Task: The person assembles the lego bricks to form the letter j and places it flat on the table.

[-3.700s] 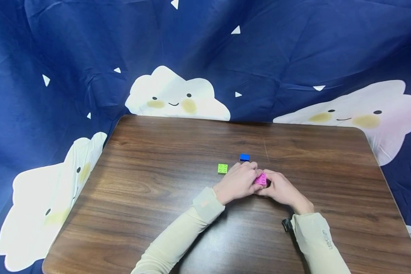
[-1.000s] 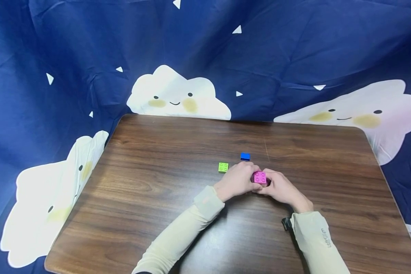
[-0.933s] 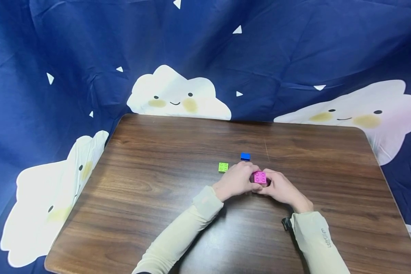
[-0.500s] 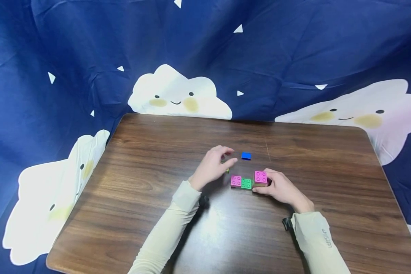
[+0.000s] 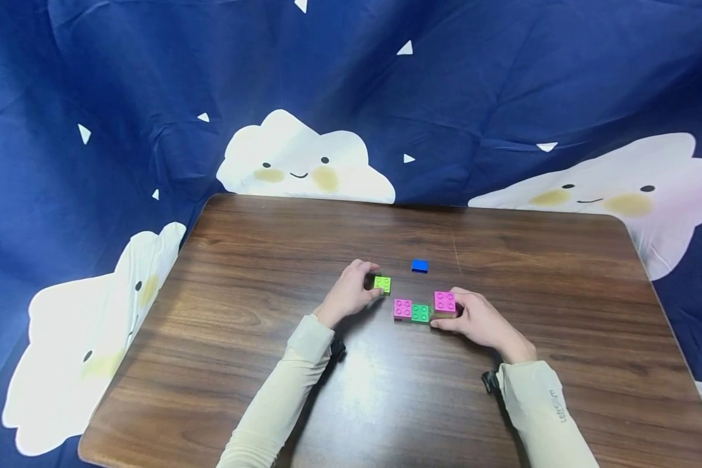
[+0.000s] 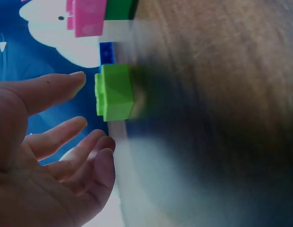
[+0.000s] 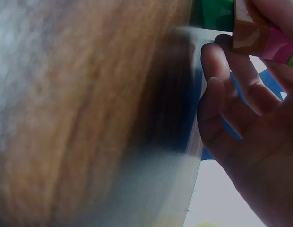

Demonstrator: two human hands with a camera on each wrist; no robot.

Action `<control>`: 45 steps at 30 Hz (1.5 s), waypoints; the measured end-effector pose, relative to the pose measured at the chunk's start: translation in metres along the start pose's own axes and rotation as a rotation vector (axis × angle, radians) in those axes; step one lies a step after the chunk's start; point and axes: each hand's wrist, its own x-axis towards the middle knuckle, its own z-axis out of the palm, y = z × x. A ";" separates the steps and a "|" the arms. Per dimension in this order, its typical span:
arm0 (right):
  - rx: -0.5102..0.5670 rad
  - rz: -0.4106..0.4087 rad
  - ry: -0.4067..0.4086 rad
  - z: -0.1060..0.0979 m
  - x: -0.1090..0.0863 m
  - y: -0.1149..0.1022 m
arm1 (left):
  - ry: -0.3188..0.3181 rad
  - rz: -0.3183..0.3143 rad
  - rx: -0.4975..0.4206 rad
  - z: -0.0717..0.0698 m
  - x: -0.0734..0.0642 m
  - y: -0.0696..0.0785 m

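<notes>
My left hand (image 5: 348, 292) is at the left of a lime green toy brick (image 5: 382, 283). In the left wrist view, thumb and fingers are spread apart beside the lime brick (image 6: 118, 92), with a gap to it. My right hand (image 5: 482, 318) grips the right end of a row of toy bricks. That end is a pink brick (image 5: 444, 301) above an orange-brown brick (image 7: 250, 30). To the left in the row come a green brick (image 5: 420, 313) and a second pink brick (image 5: 402, 309), both lower. The right hand's fingers partly hide the gripped end.
A blue brick (image 5: 419, 266) lies behind the row, its upward side showing no studs. All the bricks are on a brown wooden table (image 5: 257, 273). A dark blue curtain (image 5: 444, 84) with white clouds hangs along the table's back and left edges.
The left hand has let go of the brick row and moved left to the lime brick, uncovering the green and left pink bricks. The right hand has kept its grip in place.
</notes>
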 end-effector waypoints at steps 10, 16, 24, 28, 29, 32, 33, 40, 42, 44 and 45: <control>-0.006 0.003 0.009 0.000 -0.001 0.001 | -0.043 -0.009 0.021 0.011 0.002 0.000; -0.001 0.014 -0.007 0.000 -0.001 0.000 | -0.067 -0.026 0.052 0.015 0.001 0.002; 0.009 0.031 -0.020 0.000 0.000 -0.001 | -0.058 -0.021 0.152 0.019 0.002 0.001; 0.005 0.030 -0.021 -0.001 0.000 0.000 | -0.051 -0.025 0.167 0.020 0.003 -0.001; 0.005 0.031 -0.022 -0.001 0.000 0.000 | -0.050 -0.026 0.168 0.020 0.003 -0.001; 0.007 0.032 -0.021 -0.001 0.000 0.001 | -0.043 -0.035 0.169 0.020 0.003 -0.002; 0.007 0.031 -0.020 -0.001 0.000 0.001 | -0.040 -0.042 0.167 0.019 0.003 -0.002; 0.005 0.017 -0.012 0.000 -0.001 0.002 | -0.013 -0.071 0.164 0.017 0.000 -0.002; 0.004 0.015 -0.009 0.000 -0.001 0.002 | -0.013 -0.075 0.150 0.015 0.000 -0.001; 0.005 0.017 -0.004 0.000 -0.001 0.002 | -0.011 -0.074 0.135 0.013 0.000 0.000; 0.006 0.017 -0.001 0.001 -0.001 0.002 | -0.009 -0.074 0.125 0.012 0.000 0.001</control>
